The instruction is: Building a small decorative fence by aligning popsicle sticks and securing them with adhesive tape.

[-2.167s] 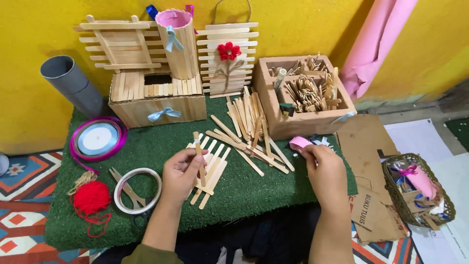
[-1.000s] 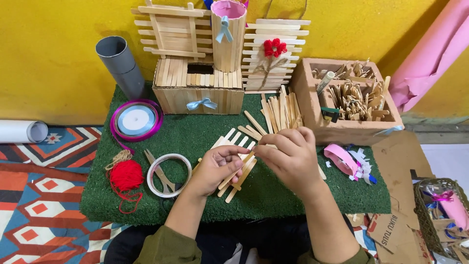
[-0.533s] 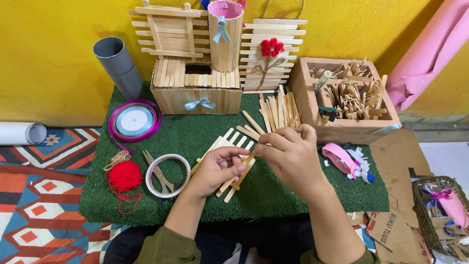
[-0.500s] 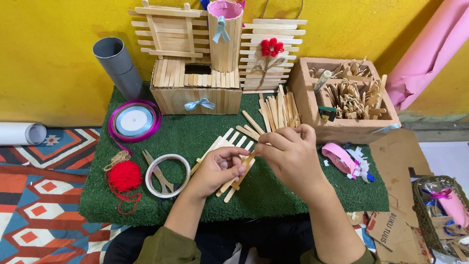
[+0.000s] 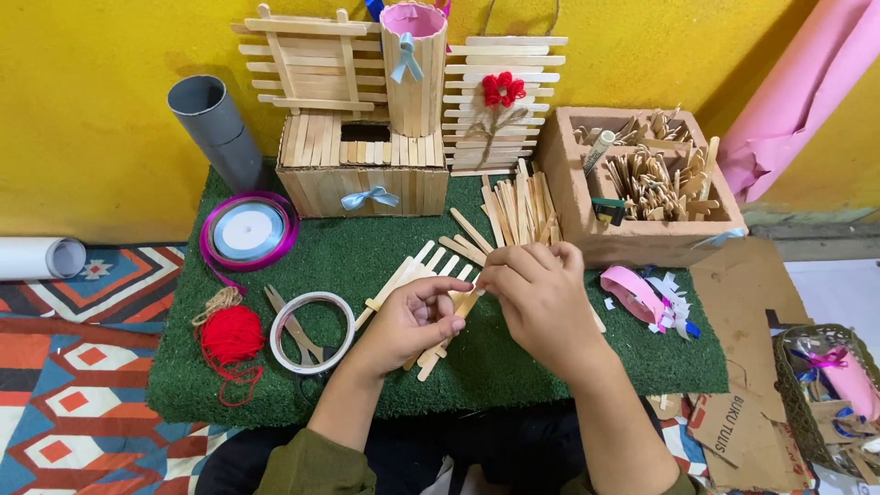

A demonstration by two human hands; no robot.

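Both hands meet over the green turf mat point(image 5: 513, 367). My left hand point(image 5: 408, 323) pinches a wooden craft stick point(image 5: 463, 307) near its upper end. My right hand point(image 5: 541, 298) curls over the same stick from the right, fingertips touching it. Under the hands lies a flat panel of glued craft sticks point(image 5: 422, 270), partly hidden by my fingers. A loose pile of craft sticks point(image 5: 518, 206) lies just beyond my right hand.
Behind stand a stick-built box with a blue bow point(image 5: 362, 174), a stick fence, a pink-lined cup and a panel with a red flower point(image 5: 502, 90). A cardboard box of sticks point(image 5: 642, 183) sits right. Tape ring with scissors point(image 5: 307, 332), red yarn point(image 5: 229, 335), ribbon spool point(image 5: 249, 231), pink tape point(image 5: 632, 293).
My right hand left the pink tape at the right and came over to join the left hand on the stick. Since half a second ago the hands barely moved.
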